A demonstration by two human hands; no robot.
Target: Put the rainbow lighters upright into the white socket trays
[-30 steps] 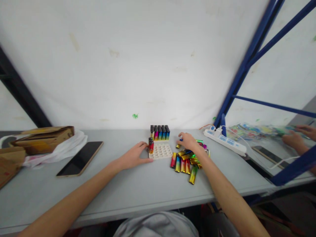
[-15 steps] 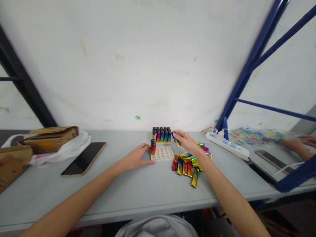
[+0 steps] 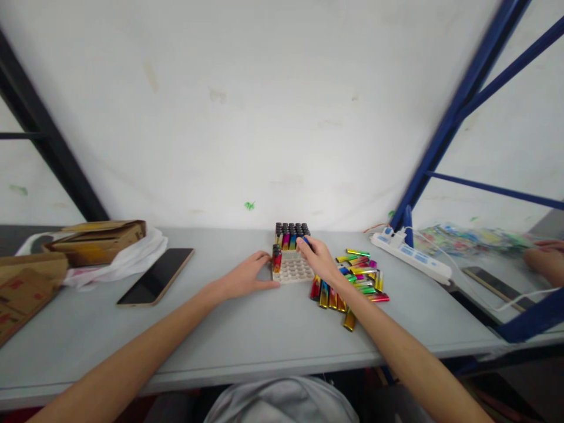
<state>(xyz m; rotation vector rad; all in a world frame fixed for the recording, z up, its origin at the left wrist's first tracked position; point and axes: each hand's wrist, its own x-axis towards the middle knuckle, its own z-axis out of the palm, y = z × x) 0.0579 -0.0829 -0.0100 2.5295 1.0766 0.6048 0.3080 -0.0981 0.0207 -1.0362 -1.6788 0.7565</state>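
Observation:
My right hand is closed in a pinch on a blue-ended lighter, mostly hidden by the fingers, over the white tray. This white tray has rows of round-edged slots. Red lighters stand upright at its left side. My left hand rests at the tray's left edge, thumb and fingers apart, the thumb by the near corner. Behind the tray, a block of upright lighters with black tops stands in rows. To the right lies a loose pile of shiny coloured lighters, partly behind my right forearm.
A phone lies on the grey table at left, beside cardboard boxes and a white plastic bag. At right are a power strip, a blue frame post, another phone and another person's hand.
My right hand has moved left with the lighter, from beside the tray to above it. More of the loose pile shows. My left hand stays at the tray's edge; the view has shifted slightly.

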